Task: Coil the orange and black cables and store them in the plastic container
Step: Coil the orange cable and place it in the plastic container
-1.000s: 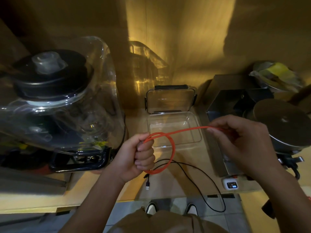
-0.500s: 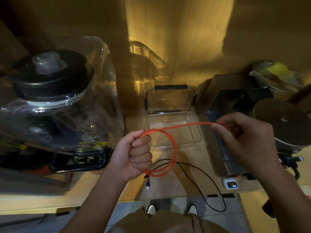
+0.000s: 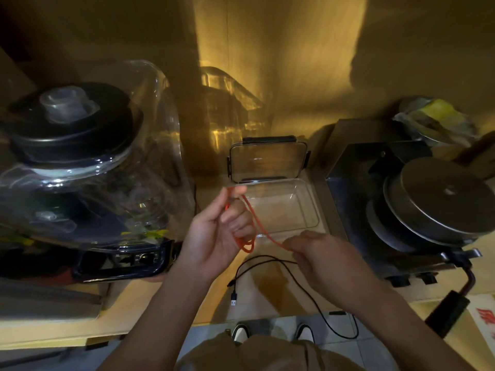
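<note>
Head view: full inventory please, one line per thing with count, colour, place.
orange cable: 1, orange, looped in left hand, end in right hand
black cable: 1, black, loose on counter, trailing over front edge
plastic container: 1, clear, open, counter centre
lid: 1, clear with black clips, propped behind container
blender: 1, clear jar, black lid, left
metal appliance: 1, steel, right
bag: 1, yellowish, far right rear
counter: 1, light wood
shoes: 2, white and dark, floor
left hand: 1, grips orange loops
right hand: 1, pinches orange cable

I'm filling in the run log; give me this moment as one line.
step: coiling | left hand: holds orange cable loops | right hand: pinches its free run | black cable: loose on counter | plastic container: open, empty
</note>
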Action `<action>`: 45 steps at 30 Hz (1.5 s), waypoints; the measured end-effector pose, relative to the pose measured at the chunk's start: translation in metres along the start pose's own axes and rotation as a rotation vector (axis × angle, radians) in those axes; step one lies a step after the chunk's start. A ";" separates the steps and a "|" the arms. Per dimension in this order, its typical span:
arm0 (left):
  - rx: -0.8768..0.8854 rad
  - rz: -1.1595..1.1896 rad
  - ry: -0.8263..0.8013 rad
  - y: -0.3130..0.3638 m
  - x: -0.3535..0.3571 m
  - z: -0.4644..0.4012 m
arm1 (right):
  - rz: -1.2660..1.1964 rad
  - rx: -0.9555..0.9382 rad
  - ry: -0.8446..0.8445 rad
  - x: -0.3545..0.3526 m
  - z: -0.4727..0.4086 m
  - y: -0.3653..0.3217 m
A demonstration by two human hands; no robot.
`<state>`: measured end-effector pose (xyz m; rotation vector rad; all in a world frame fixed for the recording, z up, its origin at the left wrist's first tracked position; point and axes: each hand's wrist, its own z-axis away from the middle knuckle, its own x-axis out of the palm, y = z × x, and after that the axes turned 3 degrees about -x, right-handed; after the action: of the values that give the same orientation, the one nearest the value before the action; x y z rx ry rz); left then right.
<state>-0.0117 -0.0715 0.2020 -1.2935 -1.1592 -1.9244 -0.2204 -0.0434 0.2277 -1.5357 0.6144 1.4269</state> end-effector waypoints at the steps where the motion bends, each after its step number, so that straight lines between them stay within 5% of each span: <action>1: -0.001 -0.039 0.014 -0.002 0.003 -0.001 | 0.039 -0.035 -0.045 0.003 -0.001 -0.004; 8: -0.060 -0.296 0.049 -0.008 0.015 -0.007 | 0.071 -0.222 -0.189 0.000 -0.005 -0.015; 14: -0.250 -0.616 0.106 -0.018 0.009 -0.010 | 0.044 -0.368 0.114 -0.024 -0.005 -0.010; 22: -0.392 -0.675 -0.035 -0.019 0.010 -0.006 | -0.149 -0.375 0.352 -0.032 -0.021 0.014; 40: -0.603 -0.173 -0.217 -0.016 -0.008 -0.011 | -1.099 -0.072 0.272 0.001 -0.031 0.028; 45: -0.613 -0.068 -0.210 -0.013 -0.011 -0.012 | -1.385 0.128 0.113 0.002 -0.031 0.024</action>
<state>-0.0237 -0.0757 0.1852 -1.8216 -0.7233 -2.3415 -0.2248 -0.0807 0.2161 -1.4017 -0.3250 0.2268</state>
